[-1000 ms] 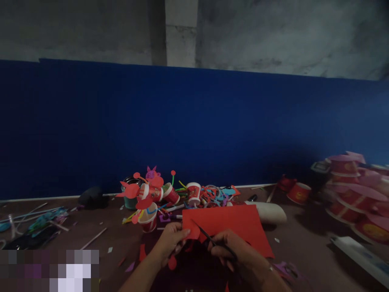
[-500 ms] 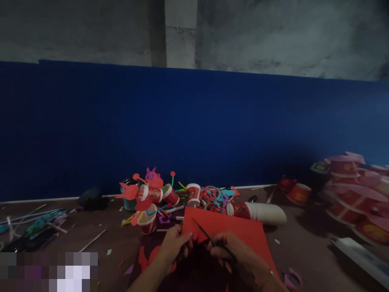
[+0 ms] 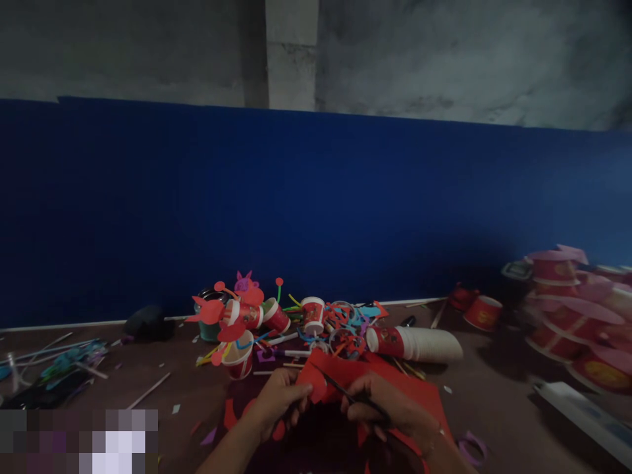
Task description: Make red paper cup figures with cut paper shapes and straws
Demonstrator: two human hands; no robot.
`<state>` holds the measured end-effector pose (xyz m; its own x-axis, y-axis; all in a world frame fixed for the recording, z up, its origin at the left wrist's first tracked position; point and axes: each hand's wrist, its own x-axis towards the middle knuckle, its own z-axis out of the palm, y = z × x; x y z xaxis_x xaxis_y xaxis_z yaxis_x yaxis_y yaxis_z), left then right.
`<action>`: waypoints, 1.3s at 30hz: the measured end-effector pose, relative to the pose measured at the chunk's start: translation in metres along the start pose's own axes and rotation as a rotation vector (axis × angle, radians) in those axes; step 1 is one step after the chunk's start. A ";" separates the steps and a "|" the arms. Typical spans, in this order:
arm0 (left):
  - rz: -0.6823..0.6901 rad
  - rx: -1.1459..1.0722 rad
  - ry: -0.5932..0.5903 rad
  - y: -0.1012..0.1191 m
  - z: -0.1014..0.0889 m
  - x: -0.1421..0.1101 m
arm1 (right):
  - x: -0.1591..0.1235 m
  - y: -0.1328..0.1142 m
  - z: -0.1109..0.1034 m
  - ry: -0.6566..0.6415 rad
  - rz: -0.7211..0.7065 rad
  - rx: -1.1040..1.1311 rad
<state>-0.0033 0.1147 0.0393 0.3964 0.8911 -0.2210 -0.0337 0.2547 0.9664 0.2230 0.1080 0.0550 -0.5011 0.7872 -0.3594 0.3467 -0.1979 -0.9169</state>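
Note:
My left hand (image 3: 279,400) pinches the near left edge of a red paper sheet (image 3: 419,392), fingers closed on a rounded flap of it. My right hand (image 3: 385,411) grips dark scissors (image 3: 340,390) whose blades point up and left into the red paper. Both hands are low in the middle of the view, close together over a dark lap area. Small red offcuts (image 3: 230,413) lie on the brown table (image 3: 187,388) just left of my left hand.
Behind the paper lies a heap of decorated red paper cups (image 3: 247,316), straws and coloured cut-outs, plus a lying stack of white cups (image 3: 419,343). More stacked red cups with pink paper (image 3: 567,303) stand at the right. A blue wall panel (image 3: 316,204) backs the table.
The red sheet has dropped lower and towards me, uncovering the lying cup stack. The scissors have moved further into the paper, and my left hand shifted its pinch on the rounded flap.

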 end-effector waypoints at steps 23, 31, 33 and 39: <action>0.028 -0.220 0.282 -0.025 0.023 0.009 | 0.026 -0.007 0.044 0.466 -0.322 0.549; 0.138 -0.406 0.286 -0.032 0.030 0.015 | 0.030 0.001 0.049 0.516 -0.403 0.470; 0.110 -0.446 0.371 -0.025 0.027 0.010 | 0.029 0.003 0.052 0.462 -0.427 0.431; 0.079 -0.456 0.526 -0.009 0.028 -0.001 | 0.027 0.011 0.065 0.221 -0.435 0.261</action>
<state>0.0217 0.1008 0.0346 -0.1158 0.9476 -0.2978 -0.4717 0.2114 0.8560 0.1616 0.0886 0.0238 -0.3660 0.9270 0.0814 -0.0770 0.0570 -0.9954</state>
